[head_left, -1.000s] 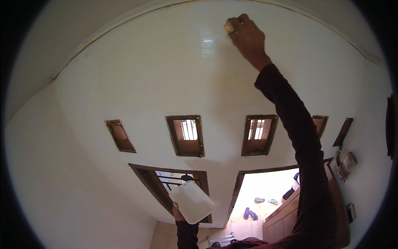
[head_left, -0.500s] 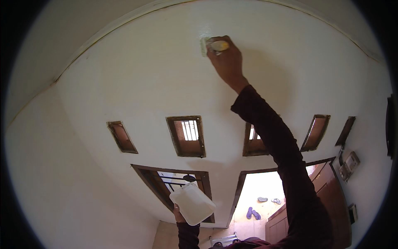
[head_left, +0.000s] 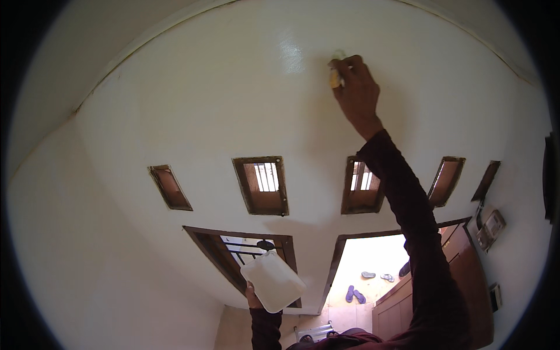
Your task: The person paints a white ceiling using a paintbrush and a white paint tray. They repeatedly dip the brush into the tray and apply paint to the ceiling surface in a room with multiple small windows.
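Note:
High on the pale wall [head_left: 221, 99], my right hand [head_left: 358, 90] is closed around the handle of a paintbrush [head_left: 335, 78]. The handle has a yellowish part, and the light bristles point up at the wall; whether they touch it I cannot tell. A shiny, wet-looking patch [head_left: 290, 52] shows on the wall to the left of the brush. Low in the view, my left hand [head_left: 253, 296] grips a white rectangular plastic tub [head_left: 273, 282] by its left side. Most of the left fingers are hidden behind the tub, and its contents cannot be made out.
Small wood-framed openings [head_left: 260, 185] run in a row across the wall. Below are a barred window [head_left: 210, 239] and a doorway with a brown door [head_left: 394, 309]. Several pieces of footwear [head_left: 354, 294] lie outside. A metal ladder top [head_left: 315, 332] shows beneath me; a meter box [head_left: 491, 230] hangs at right.
My right hand has moved right along the wall with the paintbrush, and the brush has turned from pointing left to pointing up. The left hand and tub stay nearly in place.

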`<act>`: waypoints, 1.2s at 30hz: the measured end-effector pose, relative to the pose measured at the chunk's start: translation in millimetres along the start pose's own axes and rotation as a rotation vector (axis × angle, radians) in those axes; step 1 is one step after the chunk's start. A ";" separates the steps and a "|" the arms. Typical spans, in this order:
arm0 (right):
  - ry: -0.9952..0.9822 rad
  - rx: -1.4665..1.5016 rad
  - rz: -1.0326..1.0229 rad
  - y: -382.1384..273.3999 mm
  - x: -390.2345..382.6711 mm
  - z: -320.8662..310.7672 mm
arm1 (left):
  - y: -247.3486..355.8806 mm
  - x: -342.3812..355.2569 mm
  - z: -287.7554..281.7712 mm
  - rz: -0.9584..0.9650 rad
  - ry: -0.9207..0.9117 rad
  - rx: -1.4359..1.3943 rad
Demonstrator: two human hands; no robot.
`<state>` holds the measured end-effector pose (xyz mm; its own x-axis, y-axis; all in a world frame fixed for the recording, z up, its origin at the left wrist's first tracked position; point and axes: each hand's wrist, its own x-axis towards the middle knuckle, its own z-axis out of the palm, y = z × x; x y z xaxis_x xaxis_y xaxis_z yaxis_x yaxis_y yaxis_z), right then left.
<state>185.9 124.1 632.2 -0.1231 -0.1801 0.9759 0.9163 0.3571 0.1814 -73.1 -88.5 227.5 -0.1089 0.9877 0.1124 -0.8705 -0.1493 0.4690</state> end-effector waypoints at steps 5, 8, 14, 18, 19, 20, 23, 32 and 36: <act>-0.068 0.217 -0.064 -87.2 -23.6 43.2 | 1.4 -6.1 5.3 -0.019 0.077 -0.063; -0.144 0.330 -0.037 -121.1 -34.6 53.0 | 3.0 -8.6 9.7 0.010 0.108 0.010; 0.038 0.636 0.330 -76.5 -46.0 36.6 | 7.1 -9.1 3.3 0.041 0.084 0.089; 0.084 0.384 0.428 -15.9 -52.1 1.1 | 6.7 -3.5 -4.7 0.002 0.068 0.072; 0.093 0.331 0.417 -6.3 -53.1 -8.7 | 5.1 -2.6 -5.4 0.002 0.058 0.059; 0.098 0.285 0.418 0.3 -54.1 -17.1 | 3.5 -2.0 -5.6 0.014 0.062 0.071; 0.138 0.075 0.320 6.4 -55.7 -33.0 | 0.0 -2.7 -3.7 0.025 0.072 0.054; 0.003 0.209 0.207 -84.6 -51.9 30.6 | 0.8 -4.8 0.2 -0.015 0.163 0.041; -0.084 0.383 0.193 -123.9 -44.4 51.4 | 4.5 -4.9 -4.3 0.006 0.032 0.072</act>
<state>58.3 135.0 572.6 -0.0086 -0.0068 0.9999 0.7198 0.6941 0.0109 -78.5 -93.8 225.2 -0.1303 0.9875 0.0885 -0.8329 -0.1574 0.5305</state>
